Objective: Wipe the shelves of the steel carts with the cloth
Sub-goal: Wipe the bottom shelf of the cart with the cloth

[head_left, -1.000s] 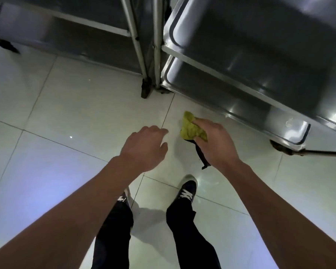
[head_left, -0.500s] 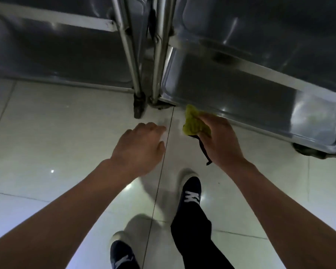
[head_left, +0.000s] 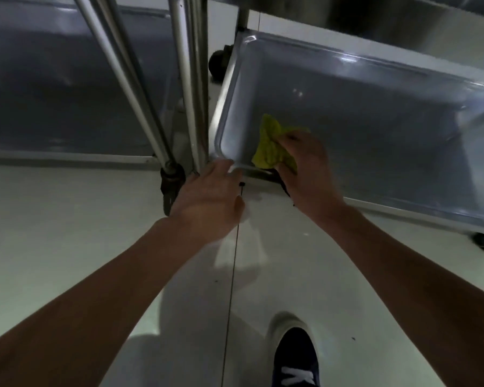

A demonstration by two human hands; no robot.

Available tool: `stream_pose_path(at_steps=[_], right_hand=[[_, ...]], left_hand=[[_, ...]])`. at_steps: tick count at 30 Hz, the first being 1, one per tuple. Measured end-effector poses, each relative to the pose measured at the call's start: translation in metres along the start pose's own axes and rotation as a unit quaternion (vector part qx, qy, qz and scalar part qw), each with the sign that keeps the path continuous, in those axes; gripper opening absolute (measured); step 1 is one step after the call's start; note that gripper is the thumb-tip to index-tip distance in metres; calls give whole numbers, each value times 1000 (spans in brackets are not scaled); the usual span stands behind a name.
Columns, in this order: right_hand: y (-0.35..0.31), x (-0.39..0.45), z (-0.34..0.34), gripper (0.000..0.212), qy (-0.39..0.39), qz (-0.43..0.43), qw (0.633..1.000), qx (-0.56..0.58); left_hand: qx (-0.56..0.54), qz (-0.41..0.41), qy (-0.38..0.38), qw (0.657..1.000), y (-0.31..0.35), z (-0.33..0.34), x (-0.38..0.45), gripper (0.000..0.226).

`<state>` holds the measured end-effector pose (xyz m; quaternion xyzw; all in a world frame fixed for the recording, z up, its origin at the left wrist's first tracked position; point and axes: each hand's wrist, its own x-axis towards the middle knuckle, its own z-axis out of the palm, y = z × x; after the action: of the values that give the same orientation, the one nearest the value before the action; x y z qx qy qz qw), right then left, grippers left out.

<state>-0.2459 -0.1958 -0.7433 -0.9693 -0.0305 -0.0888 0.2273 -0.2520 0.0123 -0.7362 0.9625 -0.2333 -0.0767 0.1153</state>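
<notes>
A dark shoe (head_left: 295,361) is standing on the pale tiled floor (head_left: 67,233) nearest the camera. Beyond it, the left hand (head_left: 207,202) is reaching to the near corner rim of the right cart's bottom shelf (head_left: 375,129), fingers (head_left: 221,166) loosely together and touching the rim. The right hand (head_left: 308,169) is gripping the yellow-green cloth (head_left: 271,146), fingers curled round it, over the shelf's near-left corner. The left cart's shelf (head_left: 67,93) is lying farther left.

Head camera looks steeply down, close over the cart shelf (head_left: 375,113).
</notes>
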Motion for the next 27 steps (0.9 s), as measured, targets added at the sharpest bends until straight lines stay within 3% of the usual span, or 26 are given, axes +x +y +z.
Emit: stream_pose_path(at_steps=[4, 8, 15, 22, 27], right_hand=[[12, -6, 27, 35, -49, -20, 994, -97], [25, -2, 32, 45, -98, -47, 988, -113], [21, 1, 46, 46, -103, -48, 986, -124], [14, 17, 61, 47, -115, -77, 979, -148], [4, 43, 70, 50, -144, -97, 972, -157]], left_hand=[[6, -12, -5, 1000, -6, 13, 12, 51], [36, -27, -13, 999, -9, 19, 17, 37], [39, -23, -9, 999, -13, 22, 22, 32], [91, 0, -23, 996, -21, 28, 11, 52], [73, -7, -14, 997, -20, 30, 11, 50]])
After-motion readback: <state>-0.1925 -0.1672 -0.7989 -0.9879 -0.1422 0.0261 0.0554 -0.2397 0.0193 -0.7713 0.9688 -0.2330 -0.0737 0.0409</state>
